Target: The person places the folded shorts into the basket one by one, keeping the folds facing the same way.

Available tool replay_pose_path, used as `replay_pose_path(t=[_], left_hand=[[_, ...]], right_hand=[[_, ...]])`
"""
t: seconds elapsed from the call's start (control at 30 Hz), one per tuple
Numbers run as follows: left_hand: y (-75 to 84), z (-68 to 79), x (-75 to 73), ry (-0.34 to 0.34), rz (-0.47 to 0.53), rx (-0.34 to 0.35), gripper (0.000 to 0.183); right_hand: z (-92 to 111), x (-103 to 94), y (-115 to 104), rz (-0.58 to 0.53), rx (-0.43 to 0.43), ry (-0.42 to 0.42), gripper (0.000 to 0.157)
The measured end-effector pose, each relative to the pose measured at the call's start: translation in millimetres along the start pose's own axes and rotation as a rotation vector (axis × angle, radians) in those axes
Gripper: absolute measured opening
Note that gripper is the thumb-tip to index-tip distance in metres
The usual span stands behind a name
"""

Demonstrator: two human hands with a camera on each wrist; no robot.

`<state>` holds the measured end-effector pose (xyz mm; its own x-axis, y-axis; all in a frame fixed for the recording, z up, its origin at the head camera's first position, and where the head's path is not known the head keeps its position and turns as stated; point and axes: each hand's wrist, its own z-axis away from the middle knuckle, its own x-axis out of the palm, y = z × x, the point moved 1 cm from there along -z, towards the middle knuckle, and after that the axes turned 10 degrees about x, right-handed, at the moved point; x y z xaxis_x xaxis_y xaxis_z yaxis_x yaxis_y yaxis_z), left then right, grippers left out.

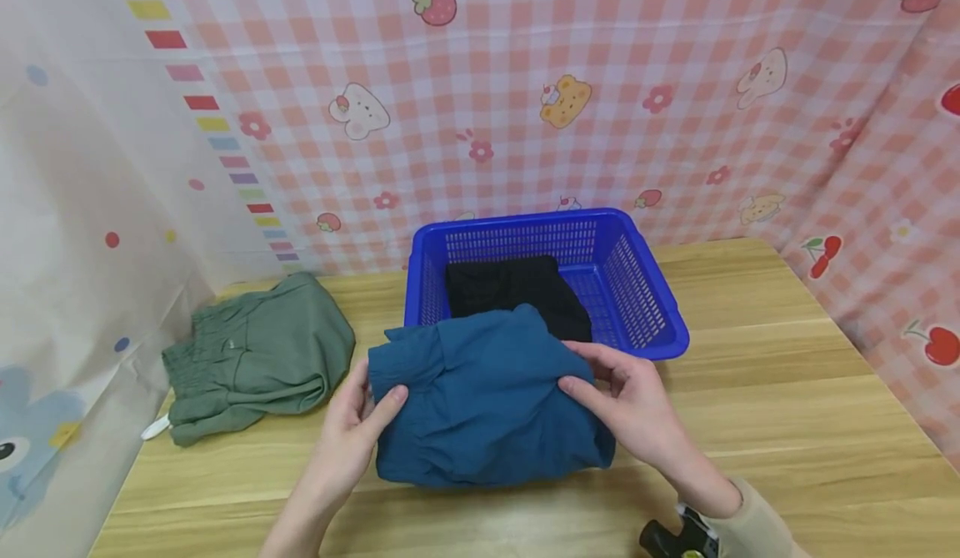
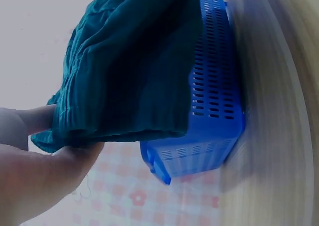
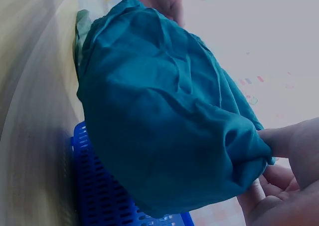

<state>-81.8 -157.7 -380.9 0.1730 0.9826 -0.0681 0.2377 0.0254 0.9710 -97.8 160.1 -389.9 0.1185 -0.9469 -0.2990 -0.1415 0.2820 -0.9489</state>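
Sitting at the middle of the head view, a blue plastic basket (image 1: 636,279) with slotted walls holds a folded black garment (image 1: 517,291), which lies toward its left side and leaves part of the basket floor bare on the right. A teal-blue garment (image 1: 487,399), folded into a bundle, is held up at the lower centre of the frame, in front of the basket, hiding part of its near wall and the lower edge of the black cloth. At the left of the frame, a green garment (image 1: 270,349) with a gathered waistband lies on the wooden table (image 1: 765,424), a white tag (image 1: 155,429) showing at its lower left corner. A pink checked curtain (image 1: 480,82) fills the top of the frame behind the basket. The left hand (image 1: 360,412), at lower centre-left, pinches the teal-blue garment's gathered left edge, thumb on top and fingers behind. The right hand (image 1: 630,399), reaching in from the lower right below a beige sleeve (image 1: 757,525), pinches the opposite edge between thumb and fingers. A black device (image 1: 678,537) shows beside that wrist, at the bottom edge.
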Motion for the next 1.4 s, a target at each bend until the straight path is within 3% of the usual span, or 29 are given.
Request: replay_pose_path(t=[0.1,0.2,0.53,0.73,0.9,1.13,1.4], left_hand=[[-0.3,-0.2,0.6,0.064,0.029,0.072,0.05],[-1.2,-0.6,1.2,0.07,0.063,0.102,0.051],[-5.4,0.2,3.6,0.089,0.057,0.117,0.049],[-5.1,-2.9,5.7,0.1,0.02,0.081,0.048],[3.9,-9.1,7.4,0.086,-0.019,0.069,0.048],[16.2,-21.5,9.6,0.045,-0.084,0.123,0.049],[31.2,-42.9,8.4,0.007,-0.182,0.139,0.051]], right_hand=[[0,-0.2,-1,0.007,0.009,0.01,0.034],[0,-0.6,-1,0.021,0.014,0.03,0.033],[-2,-0.6,-1,0.055,0.011,0.065,0.033],[-4,-3.7,-3,0.082,-0.048,0.089,0.032],[-8,-10.8,-9,0.101,-0.078,0.076,0.033],[-18,-25.4,-26,0.238,-0.044,0.046,0.034],[-38,-45.2,-47,0.321,-0.06,-0.005,0.036]])
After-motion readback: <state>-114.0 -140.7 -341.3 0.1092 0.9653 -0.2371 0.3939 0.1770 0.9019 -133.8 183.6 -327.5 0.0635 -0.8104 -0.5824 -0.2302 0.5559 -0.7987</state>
